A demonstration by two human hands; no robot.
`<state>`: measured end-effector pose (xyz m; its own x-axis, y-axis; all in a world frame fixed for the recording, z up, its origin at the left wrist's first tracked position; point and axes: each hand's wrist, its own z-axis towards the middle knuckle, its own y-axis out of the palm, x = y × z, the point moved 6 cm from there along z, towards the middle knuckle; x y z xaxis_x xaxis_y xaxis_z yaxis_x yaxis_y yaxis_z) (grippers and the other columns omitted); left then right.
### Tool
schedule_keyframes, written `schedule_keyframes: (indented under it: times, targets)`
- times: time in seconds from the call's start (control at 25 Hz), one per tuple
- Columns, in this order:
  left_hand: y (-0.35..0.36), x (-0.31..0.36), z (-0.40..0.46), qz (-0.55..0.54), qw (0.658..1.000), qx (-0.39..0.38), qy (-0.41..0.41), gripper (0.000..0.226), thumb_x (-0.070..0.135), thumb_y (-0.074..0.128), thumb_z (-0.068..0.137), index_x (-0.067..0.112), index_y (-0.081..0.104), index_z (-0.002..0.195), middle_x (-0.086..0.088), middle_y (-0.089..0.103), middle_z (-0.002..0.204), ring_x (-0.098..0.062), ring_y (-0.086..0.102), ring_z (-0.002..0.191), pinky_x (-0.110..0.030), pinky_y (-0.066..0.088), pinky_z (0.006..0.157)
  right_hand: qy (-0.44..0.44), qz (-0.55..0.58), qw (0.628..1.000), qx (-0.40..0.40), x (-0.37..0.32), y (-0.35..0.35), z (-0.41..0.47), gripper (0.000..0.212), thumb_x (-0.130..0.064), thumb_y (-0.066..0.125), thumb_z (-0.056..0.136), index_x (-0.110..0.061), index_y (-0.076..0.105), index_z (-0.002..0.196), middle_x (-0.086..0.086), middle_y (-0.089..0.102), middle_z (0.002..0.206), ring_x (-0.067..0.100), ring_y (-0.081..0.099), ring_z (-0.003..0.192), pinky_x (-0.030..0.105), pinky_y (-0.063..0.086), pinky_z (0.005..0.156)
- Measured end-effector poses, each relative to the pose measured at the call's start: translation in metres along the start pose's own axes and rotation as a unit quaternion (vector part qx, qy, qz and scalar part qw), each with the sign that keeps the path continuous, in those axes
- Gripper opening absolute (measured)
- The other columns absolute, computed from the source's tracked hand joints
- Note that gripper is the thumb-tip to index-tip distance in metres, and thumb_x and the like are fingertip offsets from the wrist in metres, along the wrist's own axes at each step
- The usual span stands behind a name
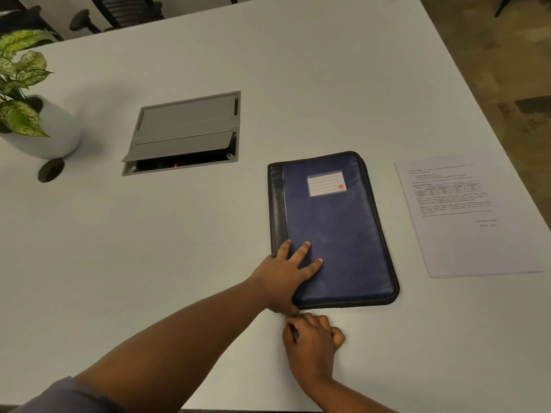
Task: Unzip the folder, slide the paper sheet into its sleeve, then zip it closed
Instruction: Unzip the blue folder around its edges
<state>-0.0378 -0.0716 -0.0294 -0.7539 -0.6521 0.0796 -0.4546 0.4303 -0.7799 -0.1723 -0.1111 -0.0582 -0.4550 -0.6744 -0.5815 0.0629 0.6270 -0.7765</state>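
Head view: a closed blue folder (337, 231) lies right of centre on the white bench (179, 248), the paper sheet (468, 216) just beside it at the right edge. Left hand (283, 275) presses flat, fingers spread, on the folder's lower left corner. Right hand (313, 338), fingers curled, pinches at that corner; what it grips is too small to tell.

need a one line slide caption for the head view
Left hand pins the closed folder while the right hand works at its near corner.
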Motion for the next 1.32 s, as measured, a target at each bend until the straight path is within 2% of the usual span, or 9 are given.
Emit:
schedule_keyframes:
  times: [0.16,0.44,0.68,0.76,0.92,1.0,1.08,1.2,1.32]
  targets:
    - [-0.001,0.004,0.003,-0.031,0.999,-0.014,-0.001,0.117,0.059,0.075,0.077,0.040,-0.008,0.157,-0.004,-0.019,0.168,-0.046,-0.007,0.152,-0.055,0.039,0.111,0.026,0.005,0.999,0.022,-0.001,0.004,0.000,0.016,-0.032,0.086,0.070,-0.027,0.075,0.080,-0.008,0.073,0.078,0.018,0.064,0.079,0.037,0.034,0.081]
    - [-0.011,-0.001,-0.001,-0.075,0.996,-0.028,0.028,0.113,0.055,0.076,0.075,0.037,0.004,0.160,-0.004,-0.013,0.169,-0.043,-0.004,0.153,-0.053,0.036,0.113,0.046,0.016,0.998,0.050,-0.005,0.005,0.004,0.015,-0.031,0.085,0.074,-0.027,0.076,0.085,-0.009,0.073,0.078,0.021,0.061,0.084,0.036,0.029,0.079]
    - [-0.011,0.000,0.002,-0.080,0.996,-0.018,0.031,0.110,0.054,0.076,0.075,0.036,0.009,0.160,-0.004,-0.009,0.170,-0.044,0.000,0.153,-0.053,0.036,0.113,0.008,-0.005,1.000,0.000,-0.021,0.014,-0.009,0.021,-0.029,0.094,0.059,-0.029,0.077,0.072,-0.013,0.072,0.073,0.017,0.064,0.080,0.037,0.032,0.077]
    - [-0.010,0.001,0.002,-0.075,0.997,-0.011,0.031,0.109,0.055,0.076,0.076,0.036,0.009,0.160,-0.004,-0.008,0.170,-0.044,0.001,0.153,-0.053,0.037,0.113,0.010,0.000,1.000,0.004,-0.024,0.016,-0.007,0.019,-0.029,0.092,0.062,-0.027,0.076,0.071,-0.011,0.072,0.072,0.018,0.065,0.079,0.039,0.036,0.076]
    - [-0.006,0.002,0.001,-0.062,0.998,-0.002,0.024,0.109,0.056,0.076,0.077,0.037,0.007,0.160,-0.003,-0.010,0.169,-0.043,-0.001,0.153,-0.052,0.038,0.112,-0.012,-0.034,0.999,-0.023,-0.022,0.017,-0.002,0.011,-0.039,0.079,0.079,-0.032,0.076,0.086,-0.013,0.074,0.087,0.015,0.060,0.093,0.037,0.032,0.084]
    - [-0.006,0.001,0.000,-0.058,0.998,0.002,0.023,0.108,0.054,0.076,0.078,0.037,0.007,0.159,-0.003,-0.011,0.169,-0.042,-0.001,0.153,-0.051,0.040,0.110,-0.022,-0.055,0.996,-0.065,-0.015,0.022,-0.004,0.020,-0.044,0.067,0.088,-0.036,0.073,0.106,-0.016,0.072,0.107,0.012,0.055,0.106,0.035,0.027,0.091]
    - [-0.006,0.002,-0.001,-0.055,0.998,0.004,0.023,0.106,0.052,0.076,0.079,0.037,0.008,0.159,-0.002,-0.011,0.169,-0.042,-0.001,0.153,-0.051,0.042,0.108,-0.038,-0.056,0.994,-0.090,-0.005,0.021,-0.007,0.027,-0.041,0.065,0.090,-0.038,0.069,0.117,-0.016,0.069,0.116,0.012,0.054,0.112,0.035,0.025,0.092]
    - [-0.001,0.001,-0.002,-0.054,0.998,0.009,0.014,0.103,0.052,0.074,0.081,0.038,0.007,0.159,-0.001,-0.011,0.169,-0.040,-0.004,0.154,-0.051,0.043,0.107,-0.066,-0.081,0.990,-0.097,0.007,-0.001,0.001,0.025,-0.038,0.060,0.090,-0.039,0.071,0.112,-0.017,0.070,0.109,0.010,0.056,0.106,0.032,0.021,0.085]
    - [0.004,0.000,-0.004,-0.070,0.997,0.026,0.002,0.099,0.060,0.070,0.082,0.040,0.009,0.158,0.003,-0.008,0.170,-0.036,-0.006,0.154,-0.051,0.042,0.109,-0.087,-0.049,0.995,-0.030,0.020,-0.048,0.027,0.021,-0.027,0.064,0.080,-0.033,0.075,0.096,-0.014,0.071,0.092,0.013,0.063,0.090,0.035,0.029,0.080]
